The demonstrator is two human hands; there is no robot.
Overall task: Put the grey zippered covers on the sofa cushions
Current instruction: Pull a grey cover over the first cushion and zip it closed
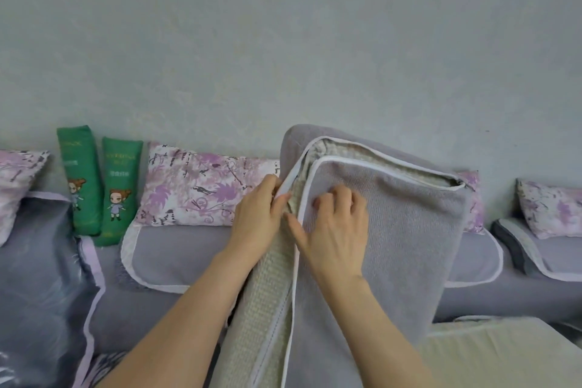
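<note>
**Two hands working the open edge of a grey cover on an upright cushion**

Nearest the camera, two bare forearms are reaching up and forward. Below the right hand point(337, 230), a bare cushion point(491, 353) with a smooth, pale beige face is lying flat. The right hand is sitting on the face of the grey cover point(403, 236). Its fingers are curling into the soft, finely ribbed cloth and gripping it, and its thumb is stretching out to the white piping point(295, 264) along the cover's edge.

Just left of it, the left hand point(256, 217) is pinching the cover's other piped edge between thumb and fingertips, keeping that flap apart from the first edge. Between the two hands and running down below them, the cushion point(263, 296) inside is showing through the opening as a coarse, beige, waffle-like weave. This cushion is standing upright, tall and rectangular with rounded corners. The opening is curving over its top, beyond the right hand.

Beyond the hands, the sofa point(189, 309) is lying under grey cloth and white-edged mats. Left of the left hand, a floral pillow point(195, 189), white with purple leaves, is leaning at the back. Farther left, two green packets point(82, 179) printed with a cartoon figure are standing upright, side by side. Behind everything, a matte grey-blue wall point(283, 41) is filling the upper view.
</note>
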